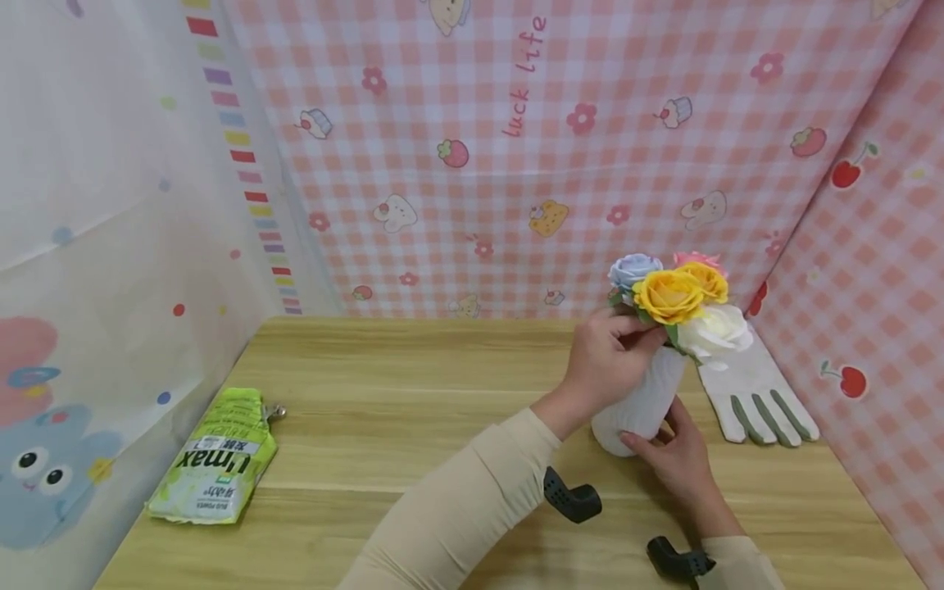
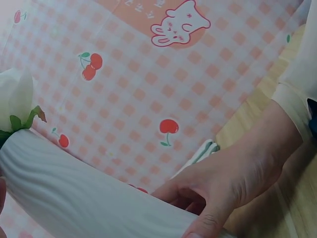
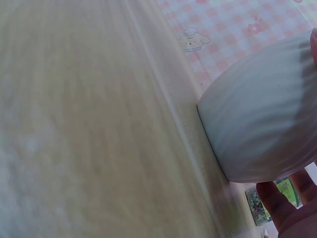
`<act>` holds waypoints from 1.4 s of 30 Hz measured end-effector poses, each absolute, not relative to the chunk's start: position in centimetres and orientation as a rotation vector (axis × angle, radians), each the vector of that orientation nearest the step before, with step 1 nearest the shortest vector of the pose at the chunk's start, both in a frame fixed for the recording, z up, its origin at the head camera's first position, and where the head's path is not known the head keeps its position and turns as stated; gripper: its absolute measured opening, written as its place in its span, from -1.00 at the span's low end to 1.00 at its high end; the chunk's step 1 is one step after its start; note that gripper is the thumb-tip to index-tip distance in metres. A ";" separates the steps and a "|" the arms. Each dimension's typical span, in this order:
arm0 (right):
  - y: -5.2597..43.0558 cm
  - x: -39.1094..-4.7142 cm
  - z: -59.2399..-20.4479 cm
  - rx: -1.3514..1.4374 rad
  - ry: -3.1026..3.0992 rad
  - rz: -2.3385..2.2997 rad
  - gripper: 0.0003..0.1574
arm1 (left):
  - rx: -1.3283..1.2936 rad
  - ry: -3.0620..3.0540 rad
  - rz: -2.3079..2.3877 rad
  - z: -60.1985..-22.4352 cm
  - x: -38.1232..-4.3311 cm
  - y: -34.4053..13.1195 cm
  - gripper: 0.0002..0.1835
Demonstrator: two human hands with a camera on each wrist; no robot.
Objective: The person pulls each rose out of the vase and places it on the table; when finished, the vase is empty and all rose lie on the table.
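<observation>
A white ribbed vase (image 1: pixel 640 410) leans with its top to the right, its base at the tabletop. Blue, pink, yellow and white roses (image 1: pixel 673 297) stand in its mouth. Up at the rim, my left hand (image 1: pixel 610 360) pinches the flowers just under the blooms; its fingertips are partly hidden by petals. My right hand (image 1: pixel 682 459) grips the vase low down, thumb on the near side and fingers behind. In the left wrist view, the white rose (image 2: pixel 17 101) hangs over the rim. The right wrist view shows the vase's rounded lower part (image 3: pixel 262 114).
White gloves with green-striped fingers (image 1: pixel 760 393) lie right of the vase. A green snack-type pouch (image 1: pixel 214 459) lies at the table's left. Behind the vase, a small green packet (image 3: pixel 287 191) is partly hidden. Patterned cloth walls (image 1: pixel 472 205) border the wooden table (image 1: pixel 413 393).
</observation>
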State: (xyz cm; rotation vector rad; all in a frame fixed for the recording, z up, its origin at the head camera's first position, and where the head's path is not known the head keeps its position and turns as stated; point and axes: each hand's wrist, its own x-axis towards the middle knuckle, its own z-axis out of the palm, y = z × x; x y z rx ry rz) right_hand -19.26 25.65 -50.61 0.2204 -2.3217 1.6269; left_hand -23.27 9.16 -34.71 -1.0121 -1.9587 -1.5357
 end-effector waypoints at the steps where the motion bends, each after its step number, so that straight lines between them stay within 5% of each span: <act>1: 25.6 -19.3 -50.6 0.226 -2.320 1.629 -0.07 | -1.003 -1.959 -1.520 -34.7 -23.3 9.1 -0.88; 17: 25.9 -18.8 -51.4 0.164 -2.385 1.598 -0.03 | -1.010 -1.760 -1.238 -34.0 -23.2 8.3 -0.86; 42: 26.2 -19.4 -51.1 0.164 -2.386 1.574 -0.03 | -0.781 -1.378 -1.844 -33.2 -22.6 5.0 -0.86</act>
